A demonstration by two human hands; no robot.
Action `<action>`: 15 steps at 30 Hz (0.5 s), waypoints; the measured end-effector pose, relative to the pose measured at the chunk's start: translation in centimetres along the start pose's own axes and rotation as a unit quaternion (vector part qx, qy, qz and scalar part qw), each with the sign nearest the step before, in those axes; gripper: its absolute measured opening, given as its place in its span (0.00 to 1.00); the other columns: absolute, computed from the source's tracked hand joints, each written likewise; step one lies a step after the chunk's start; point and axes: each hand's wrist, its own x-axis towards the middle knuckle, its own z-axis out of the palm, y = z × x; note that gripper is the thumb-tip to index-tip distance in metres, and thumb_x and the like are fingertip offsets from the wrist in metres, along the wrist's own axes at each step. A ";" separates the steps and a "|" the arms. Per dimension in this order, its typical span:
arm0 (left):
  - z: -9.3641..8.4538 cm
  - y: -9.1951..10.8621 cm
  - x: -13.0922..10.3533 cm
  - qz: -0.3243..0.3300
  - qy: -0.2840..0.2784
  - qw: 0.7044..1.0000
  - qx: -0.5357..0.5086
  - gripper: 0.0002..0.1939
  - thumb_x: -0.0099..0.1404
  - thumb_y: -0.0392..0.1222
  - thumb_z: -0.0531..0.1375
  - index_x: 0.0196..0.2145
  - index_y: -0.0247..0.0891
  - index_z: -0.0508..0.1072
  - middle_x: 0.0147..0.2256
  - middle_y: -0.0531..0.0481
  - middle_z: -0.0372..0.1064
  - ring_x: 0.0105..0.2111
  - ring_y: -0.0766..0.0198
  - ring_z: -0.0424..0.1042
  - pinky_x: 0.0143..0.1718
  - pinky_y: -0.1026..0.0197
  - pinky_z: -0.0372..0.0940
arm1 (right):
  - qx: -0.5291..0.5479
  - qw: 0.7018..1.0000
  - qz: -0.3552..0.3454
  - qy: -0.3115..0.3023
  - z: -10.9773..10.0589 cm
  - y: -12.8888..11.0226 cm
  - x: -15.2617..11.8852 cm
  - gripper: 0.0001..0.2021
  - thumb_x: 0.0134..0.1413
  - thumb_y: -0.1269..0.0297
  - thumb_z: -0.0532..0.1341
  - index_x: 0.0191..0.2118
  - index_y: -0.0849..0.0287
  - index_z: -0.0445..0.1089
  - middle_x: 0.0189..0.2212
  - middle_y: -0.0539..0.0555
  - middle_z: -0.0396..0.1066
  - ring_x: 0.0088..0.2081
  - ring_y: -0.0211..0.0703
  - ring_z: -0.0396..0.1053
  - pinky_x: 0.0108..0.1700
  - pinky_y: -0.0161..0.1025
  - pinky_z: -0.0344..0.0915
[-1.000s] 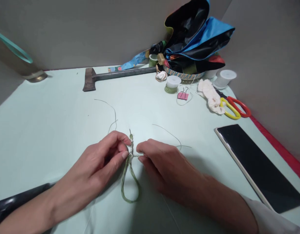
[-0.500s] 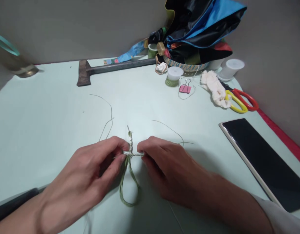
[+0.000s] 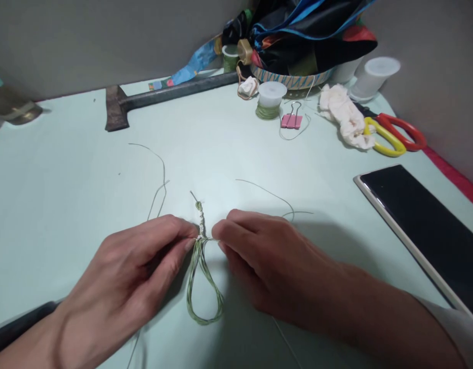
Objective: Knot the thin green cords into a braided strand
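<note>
A knotted green cord piece (image 3: pixel 201 220) stands between my hands, its short braided stem pointing away from me and a loop of several green strands (image 3: pixel 217 292) hanging toward me. My left hand (image 3: pixel 144 266) pinches cord at the left side of the knot, thumb against forefinger. On the right, my right hand (image 3: pixel 267 256) grips the cord that leaves the knot sideways. Thin loose cord ends lie on the table (image 3: pixel 86 205) beyond both hands, and more thread runs out below them.
A hammer (image 3: pixel 117 110) lies at the back left. Behind are a green cord spool (image 3: pixel 269 102), pink binder clip (image 3: pixel 291 121), cloth-filled basket (image 3: pixel 290 79), white spool (image 3: pixel 375 77) and scissors (image 3: pixel 386 136). A phone (image 3: pixel 425 230) lies at the right.
Both hands have shifted slightly left in view, with the right hand closer to the knot. The loop looks wider. The background has shifted as the camera moved.
</note>
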 end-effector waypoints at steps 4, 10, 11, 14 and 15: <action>-0.1 0.0 0.0 0.001 0.012 1.000 -0.015 0.13 0.80 0.48 0.55 0.42 0.53 0.80 0.33 0.61 0.77 0.31 0.67 0.77 0.33 0.63 0.66 | 0.023 0.999 0.018 -0.017 -0.6 0.1 -0.1 0.10 0.69 0.78 0.54 0.42 0.64 0.72 0.34 0.54 0.71 0.34 0.42 0.67 0.38 0.40 0.63; -0.2 0.5 -0.1 -0.004 0.037 0.999 -0.010 0.15 0.80 0.46 0.52 0.43 0.54 0.79 0.33 0.64 0.77 0.30 0.68 0.75 0.33 0.62 0.64 | 0.047 0.998 0.030 -0.037 -0.9 0.0 -0.3 0.09 0.65 0.76 0.52 0.42 0.60 0.67 0.34 0.51 0.67 0.33 0.42 0.65 0.36 0.41 0.62; -0.2 0.5 -0.1 -0.009 0.032 0.999 -0.009 0.15 0.80 0.46 0.52 0.43 0.53 0.79 0.33 0.64 0.77 0.30 0.68 0.75 0.32 0.62 0.64 | 0.042 0.998 0.028 -0.029 -0.8 -0.1 -0.4 0.09 0.64 0.77 0.52 0.40 0.59 0.66 0.33 0.51 0.66 0.32 0.41 0.65 0.35 0.40 0.61; -0.1 0.4 -0.1 -0.019 0.014 1.000 -0.007 0.14 0.80 0.46 0.54 0.42 0.52 0.80 0.33 0.63 0.78 0.30 0.68 0.75 0.31 0.63 0.65 | 0.026 0.999 0.021 -0.010 -0.6 0.0 -0.5 0.09 0.63 0.78 0.52 0.37 0.56 0.61 0.30 0.48 0.64 0.30 0.38 0.62 0.33 0.38 0.57; -0.1 0.3 -0.1 -0.017 0.012 1.000 -0.008 0.14 0.79 0.46 0.54 0.42 0.53 0.80 0.33 0.63 0.78 0.30 0.68 0.76 0.31 0.63 0.66 | 0.024 1.000 0.018 -0.007 -0.6 0.0 -0.5 0.10 0.63 0.79 0.52 0.36 0.55 0.60 0.30 0.47 0.63 0.29 0.37 0.61 0.32 0.37 0.56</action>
